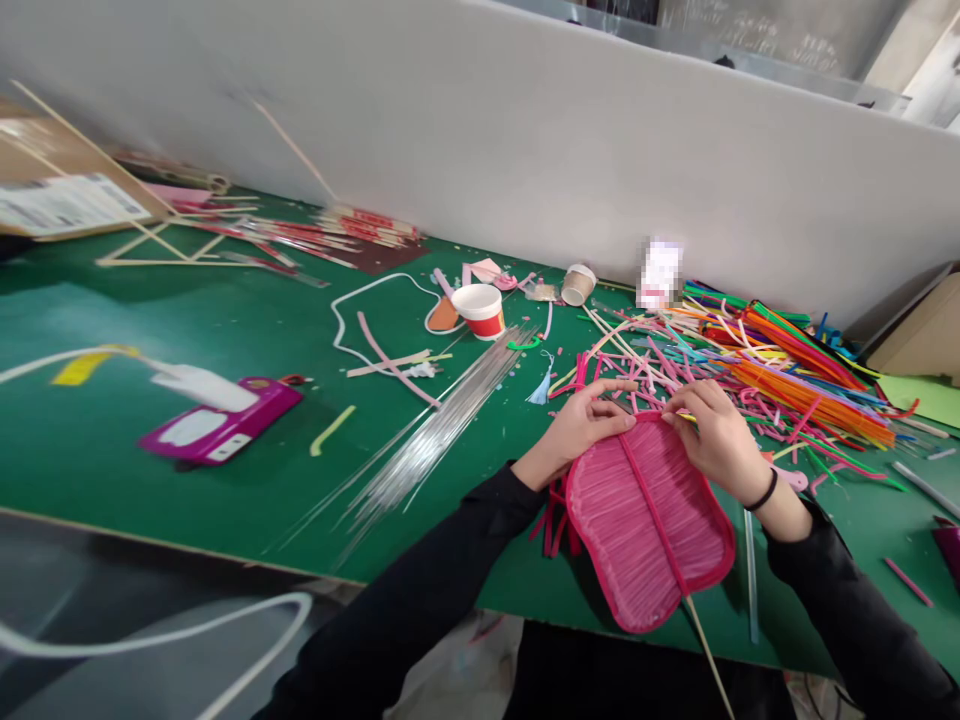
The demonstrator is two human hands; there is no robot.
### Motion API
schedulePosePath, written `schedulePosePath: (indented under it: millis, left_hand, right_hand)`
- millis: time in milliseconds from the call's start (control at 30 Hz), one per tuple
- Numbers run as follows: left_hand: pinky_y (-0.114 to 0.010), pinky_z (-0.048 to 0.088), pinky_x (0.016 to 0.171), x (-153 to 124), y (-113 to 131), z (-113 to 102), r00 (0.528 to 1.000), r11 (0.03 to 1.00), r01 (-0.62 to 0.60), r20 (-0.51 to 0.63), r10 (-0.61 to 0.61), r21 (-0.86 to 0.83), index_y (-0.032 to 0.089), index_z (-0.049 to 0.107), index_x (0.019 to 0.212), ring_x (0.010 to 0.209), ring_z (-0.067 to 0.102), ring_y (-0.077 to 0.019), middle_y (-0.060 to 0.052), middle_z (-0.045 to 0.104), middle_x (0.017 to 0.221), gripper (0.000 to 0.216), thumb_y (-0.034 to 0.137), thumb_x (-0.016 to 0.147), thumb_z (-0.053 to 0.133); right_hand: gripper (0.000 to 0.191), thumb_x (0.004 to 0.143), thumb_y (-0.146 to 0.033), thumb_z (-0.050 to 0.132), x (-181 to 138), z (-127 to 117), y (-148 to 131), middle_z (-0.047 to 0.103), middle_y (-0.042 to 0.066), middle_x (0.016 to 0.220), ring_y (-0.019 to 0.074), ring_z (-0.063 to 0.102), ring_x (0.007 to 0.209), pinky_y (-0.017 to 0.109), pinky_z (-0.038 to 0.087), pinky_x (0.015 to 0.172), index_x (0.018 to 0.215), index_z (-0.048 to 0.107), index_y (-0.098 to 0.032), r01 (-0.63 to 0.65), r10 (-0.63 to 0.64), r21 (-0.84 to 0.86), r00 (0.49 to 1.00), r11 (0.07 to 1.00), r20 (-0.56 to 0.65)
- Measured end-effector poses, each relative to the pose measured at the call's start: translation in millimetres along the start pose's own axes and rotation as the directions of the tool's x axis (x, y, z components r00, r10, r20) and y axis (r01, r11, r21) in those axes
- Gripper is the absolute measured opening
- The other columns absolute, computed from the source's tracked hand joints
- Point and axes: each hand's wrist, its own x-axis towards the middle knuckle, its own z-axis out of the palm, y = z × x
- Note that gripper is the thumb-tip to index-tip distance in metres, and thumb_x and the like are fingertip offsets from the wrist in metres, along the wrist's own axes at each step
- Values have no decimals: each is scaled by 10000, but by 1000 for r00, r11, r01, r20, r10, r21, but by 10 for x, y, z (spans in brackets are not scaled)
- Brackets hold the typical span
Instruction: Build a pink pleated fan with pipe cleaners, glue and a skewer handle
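Observation:
A pink hand fan (611,510) with a darker pink rim and centre rib is tilted over the near table edge, its thin pale stick pointing down toward my lap. My left hand (579,432) grips the fan's top edge, thumb on the front face. Beside it, my right hand (716,440) is closed at the same edge, fingertips pinched against the rim; anything small between them is hidden. Loose pink pipe cleaners (555,530) stick out behind the fan's left side, and cut pink pieces (667,375) lie just beyond my hands.
Bundled coloured pipe cleaners (810,400) lie at right. Left of my hands are metal wires (450,420), a paper cup (480,312), and a purple device (225,425) with a white cable. A cardboard box (67,190) stands far left; a pale partition (465,150) borders the green table (90,370).

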Motion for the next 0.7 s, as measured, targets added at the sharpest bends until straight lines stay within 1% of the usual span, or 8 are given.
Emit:
schedulePosePath:
  millis: [100, 233, 367, 433, 533, 600, 633, 700]
  left_hand:
    - [-254, 465, 703, 4, -2, -10, 1000, 1000, 6, -1, -6, -6, 151, 588, 1237, 677, 641, -133, 21, 691, 694, 604, 295, 695, 812]
    - [-253, 461, 703, -5, -2, -17, 1000, 1000, 3, -3, -3, -21, 161, 596, 1226, 700, 643, -140, 15, 697, 714, 586, 287, 697, 814]
    - [-233, 456, 677, -5, -9, -29, 1000, 997, 12, 6, -12, -79, 172, 613, 1224, 703, 639, -133, 13, 696, 733, 570, 289, 708, 824]
    - [-224, 463, 664, 7, -16, -47, 1000, 991, 11, 7, -10, -137, 181, 623, 1223, 697, 640, -125, 10, 698, 763, 548, 296, 725, 822]
    - [-222, 492, 676, 33, -34, -82, 1000, 971, -16, 1, 17, -238, 190, 639, 1205, 715, 655, -122, -3, 708, 833, 504, 297, 746, 819]
    - [-218, 507, 693, 46, -47, -99, 998, 958, -63, -28, 58, -281, 193, 645, 1198, 737, 665, -122, -5, 710, 853, 487, 294, 754, 818]
    - [-215, 512, 700, 49, -52, -103, 995, 953, -93, -54, 80, -290, 198, 644, 1202, 745, 668, -122, -3, 710, 855, 486, 295, 758, 817]
    - [-218, 519, 712, 50, -60, -104, 986, 949, -151, -111, 125, -275, 209, 633, 1222, 754, 673, -125, -1, 714, 861, 499, 309, 767, 811]
  right_hand:
    - [154, 981, -241, 473, 13, -46, 10, 634, 76, 882, 231, 576, 863, 382, 490, 789, 861, 567, -224, -24, 25, 35, 999, 999, -38]
    - [210, 1004, -360, 437, -17, -190, 54, 601, 57, 856, 202, 564, 803, 339, 469, 734, 856, 511, -231, -131, 143, 99, 982, 986, -126]
    - [400, 1023, -490, 330, -106, -289, 90, 556, 17, 730, 163, 530, 695, 299, 434, 661, 774, 498, -226, -341, 370, 186, 917, 921, -149]
    - [441, 1005, -532, 369, -158, -286, 84, 570, 13, 710, 152, 555, 688, 287, 445, 653, 729, 512, -219, -412, 461, 287, 878, 865, -128]
    - [347, 903, -567, 569, -241, -231, -10, 657, 30, 869, 149, 626, 714, 281, 502, 634, 896, 585, -220, -433, 538, 518, 840, 738, -65]
    - [401, 876, -561, 607, -307, -183, -143, 678, 49, 985, 154, 655, 726, 278, 521, 600, 1105, 580, -233, -443, 527, 612, 848, 655, 50]
    - [416, 886, -545, 597, -343, -160, -224, 684, 51, 989, 157, 661, 732, 274, 520, 591, 1160, 576, -233, -460, 487, 610, 863, 645, 136]
    - [361, 895, -479, 611, -407, -126, -383, 702, 43, 932, 164, 662, 756, 264, 515, 619, 1143, 610, -217, -479, 389, 537, 878, 695, 280]
